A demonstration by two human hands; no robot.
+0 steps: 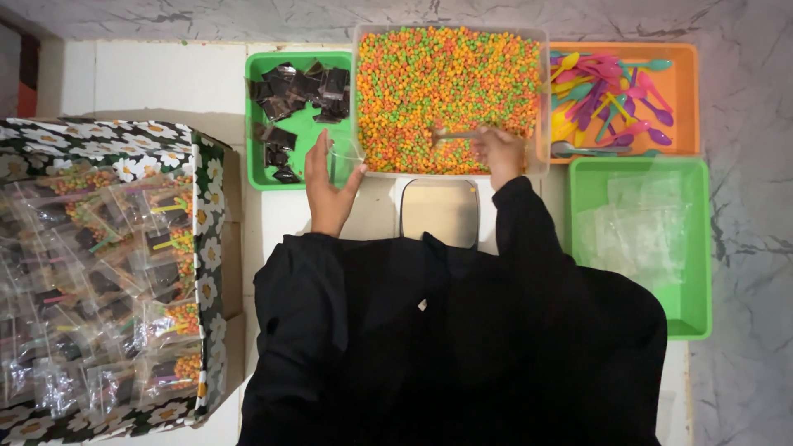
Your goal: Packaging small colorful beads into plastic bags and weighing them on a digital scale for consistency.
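My left hand [329, 190] holds a small clear plastic bag [344, 157] upright beside the near left corner of a clear bin [538, 91] full of orange, green and yellow cereal bits [438, 78]. My right hand [500, 155] reaches into that bin and grips the handle of a scoop [454, 134] that lies on the cereal. A small silver scale [439, 211] sits just below the bin, between my two arms. Black sleeves cover both arms.
A green tray [304, 124] of dark packets lies left of the bin. An orange tray [681, 99] of coloured plastic spoons sits right, a green tray [694, 248] of clear bags below it. A floral box [206, 248] of filled bags stands at left.
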